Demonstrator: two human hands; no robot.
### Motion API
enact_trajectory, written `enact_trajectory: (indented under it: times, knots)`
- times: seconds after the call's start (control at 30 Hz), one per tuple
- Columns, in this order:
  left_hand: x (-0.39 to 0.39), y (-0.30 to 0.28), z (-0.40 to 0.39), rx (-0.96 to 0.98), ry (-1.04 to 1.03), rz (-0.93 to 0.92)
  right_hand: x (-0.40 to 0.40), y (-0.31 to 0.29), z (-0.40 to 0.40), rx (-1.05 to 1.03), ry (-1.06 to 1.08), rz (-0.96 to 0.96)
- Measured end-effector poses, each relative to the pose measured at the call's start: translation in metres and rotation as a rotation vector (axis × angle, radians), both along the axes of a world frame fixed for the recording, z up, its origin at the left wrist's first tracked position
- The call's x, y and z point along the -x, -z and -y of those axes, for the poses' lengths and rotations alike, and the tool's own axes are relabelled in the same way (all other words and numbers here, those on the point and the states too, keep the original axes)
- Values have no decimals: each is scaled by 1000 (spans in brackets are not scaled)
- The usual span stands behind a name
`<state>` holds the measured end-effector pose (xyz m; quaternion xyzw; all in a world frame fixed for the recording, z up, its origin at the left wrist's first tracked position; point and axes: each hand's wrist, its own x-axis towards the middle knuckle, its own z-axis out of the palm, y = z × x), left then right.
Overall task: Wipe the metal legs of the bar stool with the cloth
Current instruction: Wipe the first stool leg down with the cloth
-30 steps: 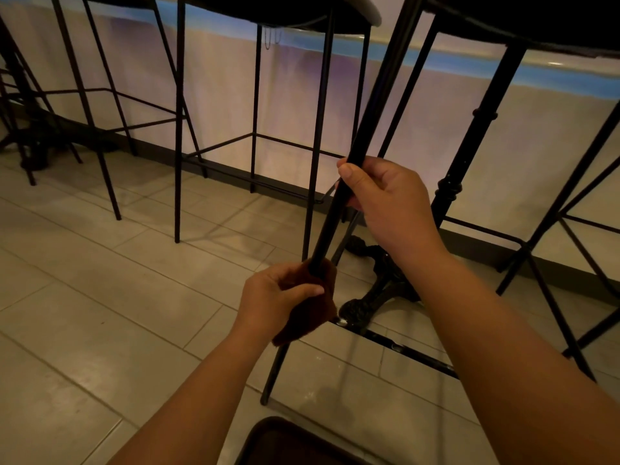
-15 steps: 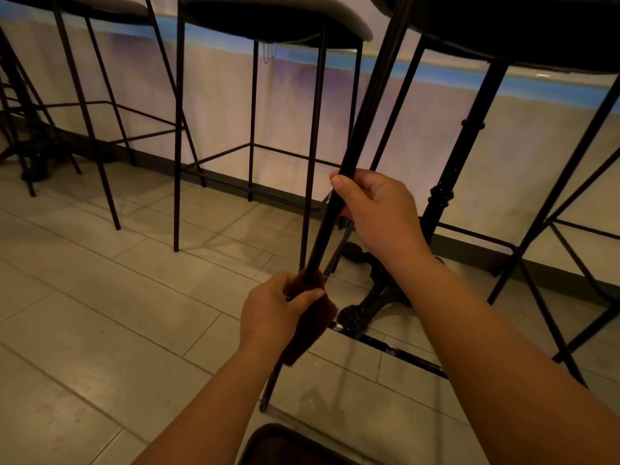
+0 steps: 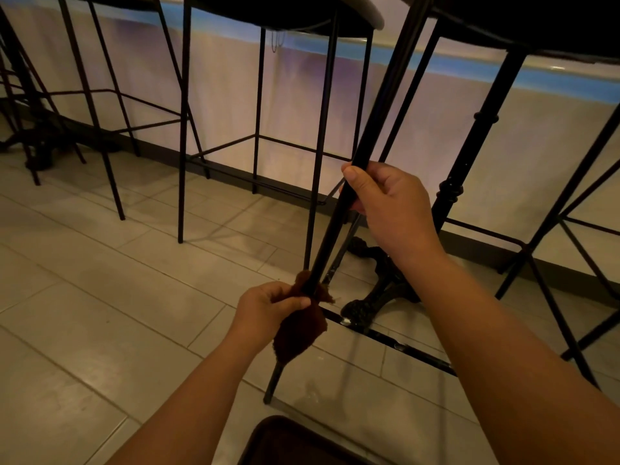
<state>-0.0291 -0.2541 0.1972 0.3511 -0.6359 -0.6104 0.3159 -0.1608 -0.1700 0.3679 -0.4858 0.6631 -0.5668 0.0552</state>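
Brown cloth (image 3: 300,325) clenched by left hand (image 3: 268,305) around stool leg (image 3: 375,109); right hand (image 3: 389,203) grips above.

Stool leg (image 3: 339,209) under cloth (image 3: 298,333) hidden; dark obj (image 3: 285,444) cut off at btm.

This looks like a bar or café seating area, seen from low down near the floor. A row of tall bar stools (image 3: 255,105) with thin black metal legs and footrest bars stands along a pale counter front (image 3: 228,95), which carries a strip of blue light (image 3: 453,67) along its upper edge. An ornate cast-iron table base (image 3: 385,286) with a turned column stands among the stools, and a similar one (image 3: 37,146) sits farther left. The floor (image 3: 100,297) is laid in long pale tiles, with a dark skirting along the counter's foot.
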Motion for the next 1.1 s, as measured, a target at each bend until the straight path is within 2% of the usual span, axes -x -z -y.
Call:
enact_trajectory:
  times: [0.13, 0.3, 0.57, 0.97, 1.1]
  knots:
    - [-3, 10, -8, -29, 6, -70, -1, 2, -1, 11, -23, 31]
    - [0, 11, -3, 28, -9, 87, -2, 7, -2, 21, -45, 52]
    - [6, 14, -12, -56, -129, -27, 0, 24, 1, 102, -75, 81]
    - [4, 12, -16, 10, -121, -24, -10, 73, 0, 51, -87, 167]
    - [13, -6, -22, 138, -195, -96, -5, 71, 0, -14, -78, 125]
